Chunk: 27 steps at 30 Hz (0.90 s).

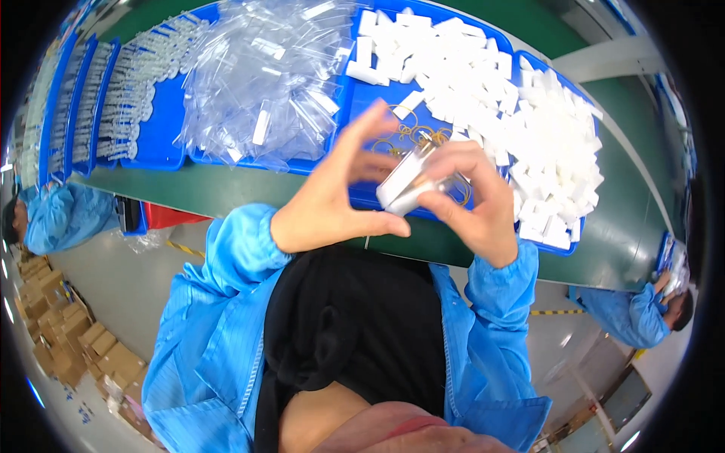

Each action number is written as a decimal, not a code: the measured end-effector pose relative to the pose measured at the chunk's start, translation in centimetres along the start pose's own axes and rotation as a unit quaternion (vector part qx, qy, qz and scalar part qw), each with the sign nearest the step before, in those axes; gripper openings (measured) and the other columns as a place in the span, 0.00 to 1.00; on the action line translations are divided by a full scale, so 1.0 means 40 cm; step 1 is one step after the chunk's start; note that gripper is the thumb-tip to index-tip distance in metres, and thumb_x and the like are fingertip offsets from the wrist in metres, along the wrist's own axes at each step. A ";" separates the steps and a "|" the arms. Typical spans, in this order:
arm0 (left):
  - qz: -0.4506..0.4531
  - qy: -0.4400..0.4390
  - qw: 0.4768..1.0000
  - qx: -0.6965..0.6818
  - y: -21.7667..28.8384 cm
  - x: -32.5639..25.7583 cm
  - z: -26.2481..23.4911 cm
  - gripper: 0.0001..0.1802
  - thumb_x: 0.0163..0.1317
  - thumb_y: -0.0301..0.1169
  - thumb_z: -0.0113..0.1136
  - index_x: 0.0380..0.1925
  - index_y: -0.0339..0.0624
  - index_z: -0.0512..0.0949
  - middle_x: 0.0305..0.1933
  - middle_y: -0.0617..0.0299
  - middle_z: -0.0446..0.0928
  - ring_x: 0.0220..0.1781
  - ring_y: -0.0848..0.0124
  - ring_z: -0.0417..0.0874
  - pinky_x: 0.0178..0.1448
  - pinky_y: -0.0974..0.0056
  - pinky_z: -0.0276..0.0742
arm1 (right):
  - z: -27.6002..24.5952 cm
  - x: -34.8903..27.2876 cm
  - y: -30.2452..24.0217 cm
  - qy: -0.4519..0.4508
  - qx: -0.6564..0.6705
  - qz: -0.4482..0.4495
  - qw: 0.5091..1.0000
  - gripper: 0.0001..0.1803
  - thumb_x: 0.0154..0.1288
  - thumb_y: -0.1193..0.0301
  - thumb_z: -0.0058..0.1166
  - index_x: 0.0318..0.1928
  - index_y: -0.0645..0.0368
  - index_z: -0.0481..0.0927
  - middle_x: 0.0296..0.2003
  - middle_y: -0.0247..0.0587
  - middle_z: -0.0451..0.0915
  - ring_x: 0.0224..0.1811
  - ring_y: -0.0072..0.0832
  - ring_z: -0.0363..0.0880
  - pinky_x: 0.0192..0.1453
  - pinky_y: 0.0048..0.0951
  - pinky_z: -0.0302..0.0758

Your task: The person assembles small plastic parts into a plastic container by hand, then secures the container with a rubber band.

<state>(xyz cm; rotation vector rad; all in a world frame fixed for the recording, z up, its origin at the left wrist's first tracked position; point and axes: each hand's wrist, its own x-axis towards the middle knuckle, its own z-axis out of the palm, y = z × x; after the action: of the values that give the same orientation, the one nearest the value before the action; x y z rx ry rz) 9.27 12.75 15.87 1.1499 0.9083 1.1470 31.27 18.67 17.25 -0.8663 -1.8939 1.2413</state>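
Observation:
In front of my chest, my right hand point(476, 196) grips a small bundle of white blocks point(400, 185), pinched between thumb and fingers. Parts of the bundle look shiny or transparent, and my fingers hide its far end. Just left of it, my left hand point(332, 189) is open, thumb and fingers spread apart; its fingers are blurred. Whether the left thumb touches the bundle I cannot tell. Beyond the hands, thin yellow rubber bands point(408, 137) lie in a blue tray point(364, 106). Many loose white blocks point(461, 64) are heaped in that tray's far part.
A second blue tray of white blocks point(555, 151) stands at right. Transparent plastic bags point(257, 83) fill a tray at left, beside trays of transparent plastic pieces point(140, 90). All stand on a green table point(249, 192). Co-workers in blue point(72, 215) sit at both sides; cardboard boxes point(68, 325) stand lower left.

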 end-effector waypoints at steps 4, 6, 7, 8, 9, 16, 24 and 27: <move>-0.207 -0.116 0.970 -0.050 -0.024 0.035 0.011 0.29 0.61 0.33 0.71 0.58 0.36 0.71 0.48 0.59 0.79 0.50 0.71 0.80 0.55 0.65 0.77 | 0.009 -0.009 -0.022 -0.050 -0.168 -0.125 0.977 0.28 0.49 0.69 0.74 0.53 0.59 0.80 0.51 0.44 0.80 0.56 0.44 0.75 0.61 0.41 0.70; -0.286 -0.099 0.939 -0.165 -0.042 0.023 0.005 0.20 0.63 0.32 0.67 0.51 0.37 0.74 0.43 0.63 0.79 0.46 0.74 0.81 0.51 0.67 0.77 | 0.059 -0.011 -0.056 0.004 -0.222 -0.084 0.971 0.39 0.46 0.67 0.76 0.60 0.63 0.76 0.54 0.46 0.79 0.59 0.46 0.74 0.62 0.43 0.70; -0.292 -0.112 0.932 -0.184 -0.044 0.018 0.007 0.18 0.65 0.29 0.65 0.53 0.37 0.74 0.44 0.62 0.80 0.47 0.74 0.81 0.52 0.67 0.78 | 0.072 -0.021 -0.057 -0.028 -0.262 -0.079 0.961 0.47 0.41 0.67 0.77 0.64 0.65 0.72 0.55 0.47 0.78 0.57 0.46 0.75 0.61 0.44 0.72; -0.289 -0.110 0.932 -0.189 -0.053 0.011 0.014 0.18 0.65 0.29 0.65 0.53 0.37 0.74 0.44 0.62 0.80 0.47 0.74 0.81 0.52 0.67 0.78 | 0.083 -0.027 -0.046 -0.034 -0.265 -0.081 0.960 0.47 0.41 0.67 0.77 0.64 0.65 0.72 0.55 0.47 0.78 0.57 0.46 0.75 0.61 0.44 0.72; -0.292 -0.104 0.923 -0.227 -0.064 0.001 0.026 0.18 0.65 0.29 0.64 0.53 0.37 0.75 0.44 0.62 0.80 0.48 0.73 0.81 0.52 0.67 0.78 | 0.094 -0.033 -0.031 -0.041 -0.289 -0.090 0.952 0.46 0.38 0.68 0.78 0.63 0.65 0.73 0.53 0.49 0.79 0.55 0.47 0.77 0.59 0.43 0.73; -0.317 -0.056 0.873 -0.366 -0.054 -0.018 0.021 0.13 0.64 0.27 0.67 0.47 0.38 0.77 0.43 0.60 0.81 0.47 0.72 0.83 0.52 0.66 0.79 | 0.084 0.018 -0.022 -0.102 -0.196 -0.108 0.969 0.48 0.36 0.67 0.79 0.62 0.64 0.74 0.56 0.51 0.77 0.55 0.46 0.77 0.60 0.41 0.73; -0.134 0.006 0.990 -0.035 -0.030 0.001 -0.016 0.16 0.58 0.28 0.74 0.42 0.40 0.76 0.34 0.66 0.78 0.37 0.81 0.80 0.41 0.72 0.77 | 0.069 0.160 0.111 0.012 -0.441 -0.080 0.894 0.14 0.62 0.71 0.63 0.49 0.58 0.83 0.41 0.42 0.79 0.46 0.43 0.75 0.50 0.40 0.72; -0.060 0.053 0.997 0.012 -0.019 0.004 -0.013 0.20 0.56 0.26 0.75 0.46 0.40 0.77 0.38 0.66 0.80 0.40 0.80 0.81 0.45 0.71 0.78 | 0.078 0.164 0.091 0.070 -0.371 -0.093 0.921 0.04 0.62 0.74 0.62 0.36 0.59 0.80 0.36 0.42 0.76 0.41 0.40 0.73 0.45 0.39 0.71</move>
<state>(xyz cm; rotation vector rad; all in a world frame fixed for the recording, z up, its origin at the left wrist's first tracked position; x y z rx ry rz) 8.97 13.01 15.02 1.0460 1.0623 1.1095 25.74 23.78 14.17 -1.0748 -2.2855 0.3035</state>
